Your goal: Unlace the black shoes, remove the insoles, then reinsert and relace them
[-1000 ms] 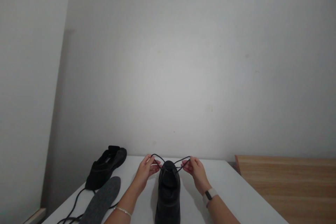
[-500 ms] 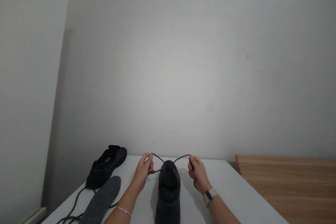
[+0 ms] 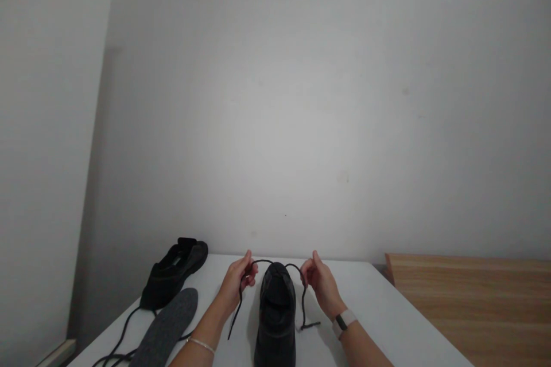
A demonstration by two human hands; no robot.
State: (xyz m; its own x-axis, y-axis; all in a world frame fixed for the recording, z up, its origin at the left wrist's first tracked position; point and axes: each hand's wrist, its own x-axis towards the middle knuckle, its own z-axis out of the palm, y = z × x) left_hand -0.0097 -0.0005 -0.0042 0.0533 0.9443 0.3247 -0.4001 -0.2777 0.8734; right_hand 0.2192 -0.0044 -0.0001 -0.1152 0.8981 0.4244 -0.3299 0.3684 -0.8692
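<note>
Two hands, one on either side of a black lace-up shoe (image 3: 278,327) standing upright on the white table (image 3: 365,309). To the left of the shoe, left hand (image 3: 232,278) with fingers loosely parted, left lace end (image 3: 235,318) across them and dangling below; to its right, right hand (image 3: 322,287) half curled, fingertips against the right lace end (image 3: 303,309). No telling about any actual pinch on either. For the laces, likely a light, limp feel, apt to slip; best taken close to the shoe. For the shoe itself, probably a stiffer, shape-keeping body, best steadied around the heel (image 3: 275,352). Left of the shoe, a grey insole (image 3: 167,327); farther left, a second black shoe (image 3: 166,284).
</note>
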